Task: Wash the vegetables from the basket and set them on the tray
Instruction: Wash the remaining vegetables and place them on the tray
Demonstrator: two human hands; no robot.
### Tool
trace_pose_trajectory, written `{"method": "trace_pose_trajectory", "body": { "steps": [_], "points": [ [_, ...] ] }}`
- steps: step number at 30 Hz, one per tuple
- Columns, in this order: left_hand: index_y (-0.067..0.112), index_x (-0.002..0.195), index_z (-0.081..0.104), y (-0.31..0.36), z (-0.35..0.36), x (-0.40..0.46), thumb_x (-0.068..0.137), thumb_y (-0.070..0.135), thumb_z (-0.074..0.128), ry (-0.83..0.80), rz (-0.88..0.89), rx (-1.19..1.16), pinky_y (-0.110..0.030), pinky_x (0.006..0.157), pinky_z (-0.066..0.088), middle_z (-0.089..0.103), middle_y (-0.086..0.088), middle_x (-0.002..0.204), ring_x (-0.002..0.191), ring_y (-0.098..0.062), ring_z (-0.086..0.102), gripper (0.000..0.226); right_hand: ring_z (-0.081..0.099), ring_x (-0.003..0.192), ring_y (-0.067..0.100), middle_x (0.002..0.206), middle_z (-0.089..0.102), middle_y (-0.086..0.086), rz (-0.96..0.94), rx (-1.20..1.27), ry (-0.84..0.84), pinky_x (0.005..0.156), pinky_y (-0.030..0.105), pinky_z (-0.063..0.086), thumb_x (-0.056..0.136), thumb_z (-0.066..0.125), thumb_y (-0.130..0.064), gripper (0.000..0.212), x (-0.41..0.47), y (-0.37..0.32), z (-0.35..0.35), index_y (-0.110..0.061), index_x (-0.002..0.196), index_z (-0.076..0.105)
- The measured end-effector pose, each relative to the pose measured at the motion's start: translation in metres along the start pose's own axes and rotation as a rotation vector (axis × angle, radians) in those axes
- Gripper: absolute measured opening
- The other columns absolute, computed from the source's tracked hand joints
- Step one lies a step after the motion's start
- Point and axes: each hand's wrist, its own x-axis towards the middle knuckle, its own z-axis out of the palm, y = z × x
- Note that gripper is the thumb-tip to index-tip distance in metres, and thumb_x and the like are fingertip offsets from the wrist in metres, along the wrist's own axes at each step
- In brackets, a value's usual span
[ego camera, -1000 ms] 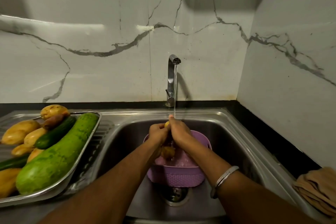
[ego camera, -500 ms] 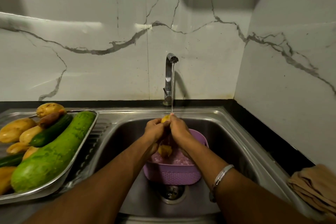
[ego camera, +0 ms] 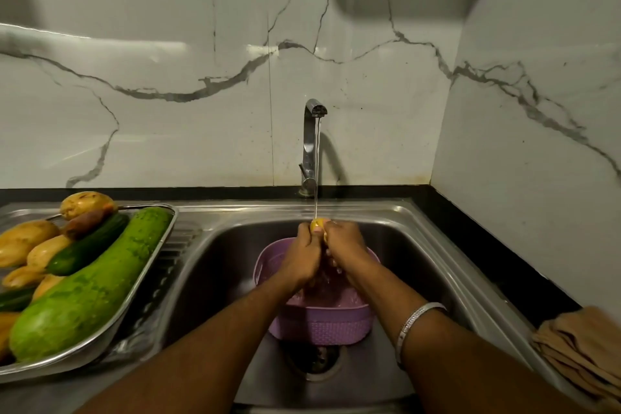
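Now the left hand (ego camera: 300,259) and the right hand (ego camera: 346,250) are pressed together around one small yellow vegetable (ego camera: 318,224), fingers curled on it from both sides, so both hands grip it. Only its top end shows between the fingertips; the rest is hidden inside the two palms. From what shows, its long axis seems to run up and away from the person, toward the tap, but I cannot tell this for sure.

The thin stream of water (ego camera: 316,178) from the tap (ego camera: 311,144) falls right on this exposed end. The hands are held above the purple basket (ego camera: 322,319), which stands in the sink (ego camera: 420,245) over the drain. What is left inside the basket is covered by the hands and wet blur, so I cannot say if more vegetables wait there.

The tray (ego camera: 148,282) lies to the left of the sink, on the drainer part of the worktop, already carrying a big green gourd (ego camera: 90,292), a dark cucumber (ego camera: 89,249) and several yellow pieces (ego camera: 27,240). So the place to put the vegetable is well to the left of both hands — the left hand is the nearer one, and I judge it the natural one to carry the piece over the sink edge — while a folded cloth (ego camera: 581,349) sits far on the right side
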Motion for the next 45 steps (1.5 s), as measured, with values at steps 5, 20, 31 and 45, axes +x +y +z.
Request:
{"method": "trace_pose_trajectory", "body": {
  "steps": [5,20,31,45],
  "points": [
    [0.025,0.146,0.032,-0.004,-0.007,0.002,0.106,0.050,0.028,-0.021,0.211,0.275,-0.043,0.102,0.050,0.054,0.003,0.133,0.117,-0.017,0.059,0.047,0.063,0.073,0.022,0.086,0.067,0.012,0.093,0.016,-0.001,0.057,0.029,0.045,0.108,0.030,-0.038,0.045,0.003,0.001,0.001,-0.009,0.105,0.065],
    [0.012,0.082,0.055,-0.006,-0.016,0.015,0.111,0.038,0.020,-0.024,-0.337,0.104,-0.028,0.047,0.044,0.055,-0.006,0.060,0.048,-0.014,0.051,0.053,0.060,0.077,0.017,0.087,0.066,0.003,-0.515,-0.663,0.009,0.075,0.033,0.045,0.109,0.029,-0.041,0.045,0.007,0.012,0.008,-0.017,0.099,0.066],
    [0.035,0.133,0.042,-0.003,-0.020,0.007,0.103,0.046,0.041,0.019,0.345,0.537,-0.030,0.092,0.047,0.050,0.008,0.124,0.106,-0.008,0.053,0.032,0.029,0.034,0.010,0.049,0.043,0.003,0.418,0.379,-0.309,0.034,0.016,0.021,0.106,0.029,-0.044,0.060,0.011,-0.001,-0.005,-0.018,0.056,0.049],
    [0.014,0.106,0.064,0.017,0.001,0.013,0.107,0.051,0.026,0.090,-0.237,-0.336,-0.043,0.092,0.055,0.071,-0.013,0.101,0.095,-0.024,0.067,0.053,0.047,0.064,0.001,0.075,0.053,-0.008,-0.485,-0.539,0.137,0.057,0.017,0.032,0.110,0.030,-0.037,0.038,0.006,0.009,-0.002,-0.023,0.089,0.058]
  ]
}}
